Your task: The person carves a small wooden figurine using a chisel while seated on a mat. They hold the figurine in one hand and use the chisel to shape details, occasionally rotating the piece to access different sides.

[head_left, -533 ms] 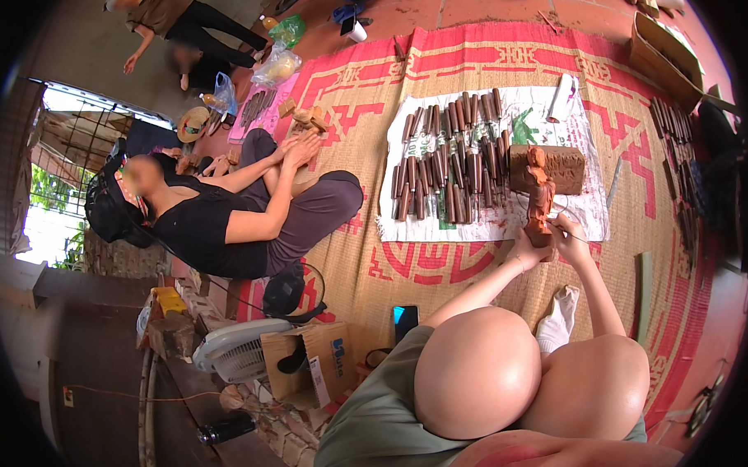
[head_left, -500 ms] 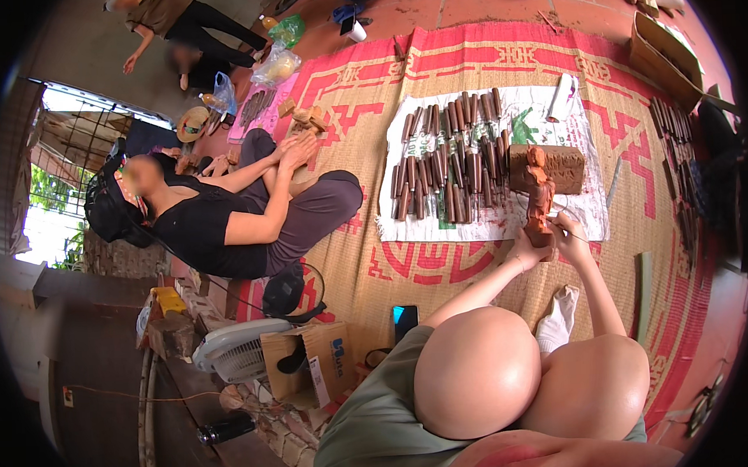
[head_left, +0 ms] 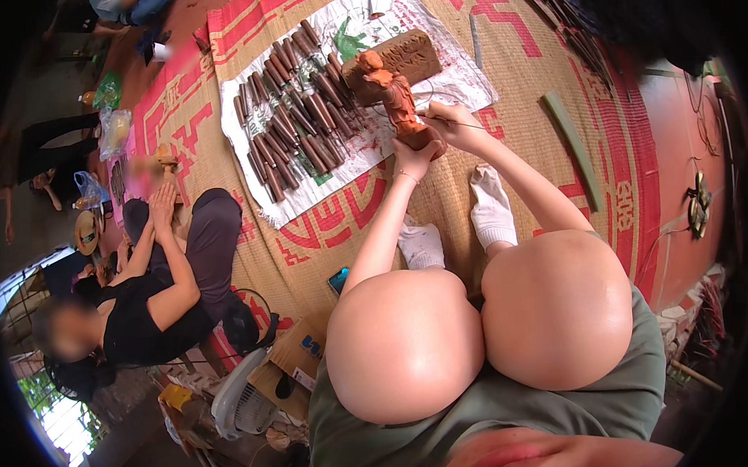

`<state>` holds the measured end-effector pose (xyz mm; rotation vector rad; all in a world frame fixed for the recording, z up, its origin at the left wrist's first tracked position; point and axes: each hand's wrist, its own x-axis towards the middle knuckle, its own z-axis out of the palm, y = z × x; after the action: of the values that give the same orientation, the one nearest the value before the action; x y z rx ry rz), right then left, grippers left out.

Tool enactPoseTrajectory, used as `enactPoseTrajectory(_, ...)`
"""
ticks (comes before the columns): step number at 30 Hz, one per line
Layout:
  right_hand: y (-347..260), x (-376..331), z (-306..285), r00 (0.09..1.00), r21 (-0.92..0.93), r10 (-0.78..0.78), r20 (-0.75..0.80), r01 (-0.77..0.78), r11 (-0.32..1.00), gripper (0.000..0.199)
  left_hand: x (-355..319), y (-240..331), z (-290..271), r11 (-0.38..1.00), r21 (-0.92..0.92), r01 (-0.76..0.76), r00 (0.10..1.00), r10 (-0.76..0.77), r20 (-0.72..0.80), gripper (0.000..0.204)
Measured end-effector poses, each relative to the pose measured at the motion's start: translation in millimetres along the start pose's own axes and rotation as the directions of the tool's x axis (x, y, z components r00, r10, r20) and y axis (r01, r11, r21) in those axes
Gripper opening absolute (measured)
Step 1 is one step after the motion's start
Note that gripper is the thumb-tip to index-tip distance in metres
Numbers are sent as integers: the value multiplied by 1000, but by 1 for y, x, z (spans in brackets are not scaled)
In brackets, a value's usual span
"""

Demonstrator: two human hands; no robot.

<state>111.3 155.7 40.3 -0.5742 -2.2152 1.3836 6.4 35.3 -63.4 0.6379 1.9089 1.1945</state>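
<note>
My left hand [head_left: 415, 156] is closed around the base of a reddish-brown carved wooden figurine [head_left: 398, 99], which stands tilted away from me. Close beside it, my right hand [head_left: 457, 129] pinches a thin dark stick-like tool against the lower part of the carving; its tip is too small to make out. Just behind the figurine lies a carved brown wooden block [head_left: 413, 57]. Left of that, several rows of carving tools with dark wooden handles [head_left: 308, 125] rest on a white printed cloth [head_left: 268, 206].
A patterned straw mat [head_left: 517, 72] spreads under everything. More long tools [head_left: 577, 41] lie at the far right, near a greenish strip [head_left: 570, 148]. At left a co-worker [head_left: 157, 274] sits cross-legged; a phone [head_left: 338, 280], cardboard box [head_left: 292, 364] and fan [head_left: 241, 394] are nearer me.
My view has turned, so the cloth, tools and co-worker appear further left and tilted. Both hands stay at the figurine, the left still gripping its base.
</note>
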Motion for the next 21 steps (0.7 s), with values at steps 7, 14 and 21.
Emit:
enactPoseTrajectory(7, -2, 9, 10, 999, -34, -30, 41, 31, 999, 9, -10, 26, -4, 993, 29, 117, 993, -117, 22, 101)
enactPoseTrajectory(14, 8, 1, 24, 990, -47, -136, 42, 138, 989, 9, -1, 7, -8, 993, 41, 111, 989, -115, 95, 99)
enactPoseTrajectory(21, 15, 11, 20, 986, -96, -160, 38, 163, 982, 10, 0, 26, -6, 976, -93, 197, 961, -174, 216, 96)
